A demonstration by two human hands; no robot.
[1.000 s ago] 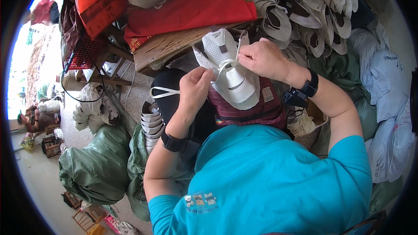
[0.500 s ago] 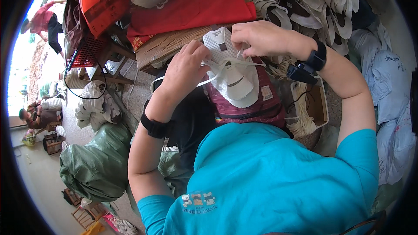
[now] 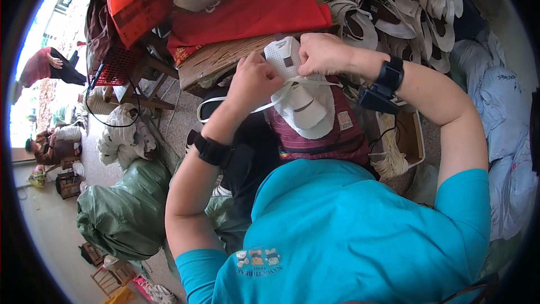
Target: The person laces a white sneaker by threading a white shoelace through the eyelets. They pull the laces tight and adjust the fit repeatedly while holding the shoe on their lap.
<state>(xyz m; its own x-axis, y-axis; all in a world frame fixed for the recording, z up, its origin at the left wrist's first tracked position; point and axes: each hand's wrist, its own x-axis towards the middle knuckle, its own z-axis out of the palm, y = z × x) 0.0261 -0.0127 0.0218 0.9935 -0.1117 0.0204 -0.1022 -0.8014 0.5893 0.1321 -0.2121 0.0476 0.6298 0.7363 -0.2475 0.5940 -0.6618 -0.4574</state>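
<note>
White mesh shoe upper [image 3: 307,118], flat white lace [image 3: 266,106]; left hand [image 3: 256,81] ten o'clock, right hand [image 3: 325,55] one, curled, apart; I can't tell grip.

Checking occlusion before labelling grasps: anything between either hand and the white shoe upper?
Nothing visible blocks either one: the left hand and right hand are both at the white shoe upper. Only its pale lace runs across it near the fingers. Exact fingertip contact is hidden.
</note>
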